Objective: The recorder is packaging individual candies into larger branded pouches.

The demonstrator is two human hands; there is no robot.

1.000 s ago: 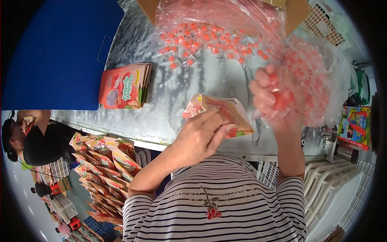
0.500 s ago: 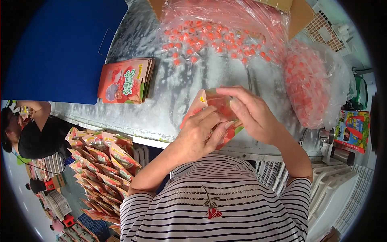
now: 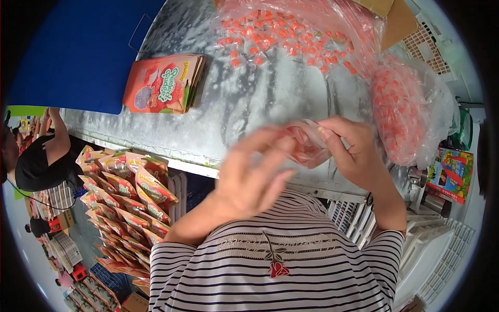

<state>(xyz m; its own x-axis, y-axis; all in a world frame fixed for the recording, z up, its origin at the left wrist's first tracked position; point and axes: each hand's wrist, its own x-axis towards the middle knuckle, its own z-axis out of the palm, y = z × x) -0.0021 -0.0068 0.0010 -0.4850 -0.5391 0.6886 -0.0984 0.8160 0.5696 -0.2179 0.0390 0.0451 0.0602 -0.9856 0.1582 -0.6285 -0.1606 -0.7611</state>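
Note:
A pink packaging pouch (image 3: 307,151) is held above the table in front of me, tilted, with its mouth spread and its inside turned up. My right hand (image 3: 356,148) pinches the pouch's upper right rim between thumb and fingers. My left hand (image 3: 254,169) is at the pouch's left side, smeared by motion. Its fingertips overlap the pouch's edge, and I cannot tell if they grip it. Beyond the hands, small red wrapped candies (image 3: 291,39) lie loose on the metal table (image 3: 260,99).
A stack of flat pouches (image 3: 158,86) lies at the left beside a blue bin (image 3: 67,57). Upright filled-looking pouches (image 3: 125,192) crowd below the table edge. A clear bag of candies (image 3: 397,112) stands right. Another person (image 3: 41,156) is at far left.
The pouch has gone from front side up to tilted with its mouth spread. My left hand has moved off its front, while my right hand now pinches the rim. The view has shifted slightly.

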